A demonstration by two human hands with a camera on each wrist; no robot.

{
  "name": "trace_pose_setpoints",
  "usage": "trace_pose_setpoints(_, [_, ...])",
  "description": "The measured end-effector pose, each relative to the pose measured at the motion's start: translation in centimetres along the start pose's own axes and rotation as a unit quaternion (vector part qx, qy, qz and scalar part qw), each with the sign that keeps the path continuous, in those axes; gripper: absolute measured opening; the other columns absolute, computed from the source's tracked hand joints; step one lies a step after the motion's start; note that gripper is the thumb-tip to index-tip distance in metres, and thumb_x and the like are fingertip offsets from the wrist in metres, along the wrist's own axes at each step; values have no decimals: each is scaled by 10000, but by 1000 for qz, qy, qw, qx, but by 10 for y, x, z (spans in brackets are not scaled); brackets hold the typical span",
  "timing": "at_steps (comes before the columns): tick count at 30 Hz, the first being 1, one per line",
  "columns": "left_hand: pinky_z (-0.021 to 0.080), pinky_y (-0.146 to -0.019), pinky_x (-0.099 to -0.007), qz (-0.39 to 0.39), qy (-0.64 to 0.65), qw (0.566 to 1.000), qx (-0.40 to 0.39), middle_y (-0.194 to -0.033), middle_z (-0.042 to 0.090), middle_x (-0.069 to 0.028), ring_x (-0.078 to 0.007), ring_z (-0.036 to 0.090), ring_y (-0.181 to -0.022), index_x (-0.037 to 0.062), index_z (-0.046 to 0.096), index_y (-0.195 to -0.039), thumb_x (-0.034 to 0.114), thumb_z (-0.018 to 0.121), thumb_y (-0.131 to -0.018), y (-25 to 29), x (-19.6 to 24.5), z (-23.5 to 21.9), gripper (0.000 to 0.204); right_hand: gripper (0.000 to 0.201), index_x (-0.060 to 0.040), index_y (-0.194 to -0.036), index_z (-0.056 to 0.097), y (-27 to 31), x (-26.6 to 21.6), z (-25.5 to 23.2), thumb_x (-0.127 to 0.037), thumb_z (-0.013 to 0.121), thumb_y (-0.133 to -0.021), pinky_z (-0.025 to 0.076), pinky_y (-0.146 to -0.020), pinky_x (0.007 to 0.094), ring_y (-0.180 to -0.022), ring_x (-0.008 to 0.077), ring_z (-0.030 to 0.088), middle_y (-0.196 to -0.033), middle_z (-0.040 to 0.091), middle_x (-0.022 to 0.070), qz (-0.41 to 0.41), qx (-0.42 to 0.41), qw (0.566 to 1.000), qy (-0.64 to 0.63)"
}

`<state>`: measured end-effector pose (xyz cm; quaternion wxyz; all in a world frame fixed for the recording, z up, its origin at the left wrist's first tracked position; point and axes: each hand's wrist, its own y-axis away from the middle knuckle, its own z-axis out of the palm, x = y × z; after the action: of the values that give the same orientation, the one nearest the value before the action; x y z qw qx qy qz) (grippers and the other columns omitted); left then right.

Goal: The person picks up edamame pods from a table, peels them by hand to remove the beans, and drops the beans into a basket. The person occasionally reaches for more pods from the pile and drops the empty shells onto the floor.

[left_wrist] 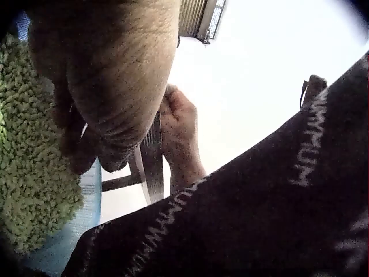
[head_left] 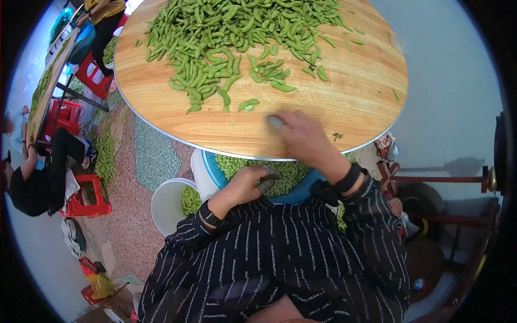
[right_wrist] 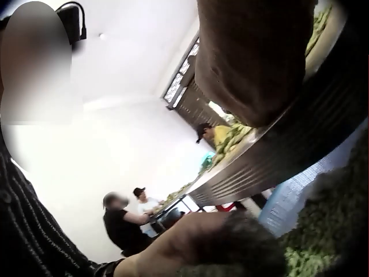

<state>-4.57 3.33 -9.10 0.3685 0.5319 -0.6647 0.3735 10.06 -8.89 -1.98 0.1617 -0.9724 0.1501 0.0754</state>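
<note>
Now, green bean pods on round wooden worktop, likely for easy reach. Blurry right hand above near edge, left hand over blue tub; cannot tell if either grips.

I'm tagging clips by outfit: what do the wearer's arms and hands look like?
The left sleeve and right sleeve are black with lines of pale lettering. A black strap circles each wrist. The left hand and right hand wear no full gloves; fingertips are too blurred to judge.
</note>
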Motion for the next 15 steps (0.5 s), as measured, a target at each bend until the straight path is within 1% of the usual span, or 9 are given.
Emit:
trace_pose_setpoints(2, [430,-626,-379,-21,28,999,5,-740,554,-174,-357,529,-730,32,583,-843,12,559,-665,3,-3,-3,182,217,-33,-890,550,25,17,-10,-54,490,-683,456,-642,340,-768,273,524,-890,527,110,17,60,998,26])
trace_pose_setpoints(5, [431,-615,-369,-25,62,998,-8,-738,554,-169,-354,527,-722,34,582,-853,19,562,-674,5,-3,-9,181,290,-40,-967,553,64,32,-33,-14,494,-684,453,-660,346,-790,290,530,-891,535,123,109,58,990,63])
trace_pose_setpoints(8, [435,-628,-364,-22,42,998,-42,-761,564,-162,-349,533,-730,37,583,-853,24,562,-689,6,-8,-11,166,343,-38,-1000,550,111,47,-54,30,483,-670,445,-651,353,-767,306,531,-850,527,144,192,61,973,112])
trace_pose_setpoints(9, [435,-628,-364,-18,39,998,-43,-761,564,-162,-349,533,-730,37,583,-853,24,562,-689,6,-7,-13,166,373,-35,-1001,548,128,52,-61,48,501,-641,444,-682,358,-813,329,523,-890,527,153,239,54,962,119])
trace_pose_setpoints(10, [439,-634,-360,34,17,999,-36,-773,570,-155,-346,537,-732,36,584,-851,29,562,-698,6,-5,-14,155,404,-33,-1003,546,146,56,-69,67,519,-612,443,-713,362,-859,352,515,-930,528,163,286,48,949,126])
trace_pose_setpoints(11, [442,-639,-355,85,-5,996,-27,-784,576,-147,-343,542,-733,35,584,-850,34,562,-706,6,-2,-15,145,378,-27,-991,546,174,68,-70,63,495,-628,435,-676,388,-807,364,515,-881,525,174,308,44,937,158])
trace_pose_setpoints(12, [442,-639,-355,88,-7,996,-26,-784,576,-147,-343,542,-733,35,584,-850,34,562,-706,7,2,-18,145,354,-22,-980,546,196,78,-69,60,470,-643,427,-638,413,-754,376,516,-832,522,185,327,40,925,190])
trace_pose_setpoints(13, [444,-646,-354,100,0,994,-38,-797,579,-138,-338,546,-738,34,581,-858,40,563,-710,9,8,-23,148,354,-22,-980,546,207,79,-74,60,470,-643,427,-638,413,-754,376,516,-832,522,185,324,44,926,191])
trace_pose_setpoints(15, [447,-653,-353,112,2,993,-45,-810,583,-130,-333,551,-743,33,579,-865,45,564,-714,10,28,-40,152,350,-15,-954,548,218,81,-80,69,477,-622,417,-647,443,-761,407,506,-844,525,199,445,13,868,219])
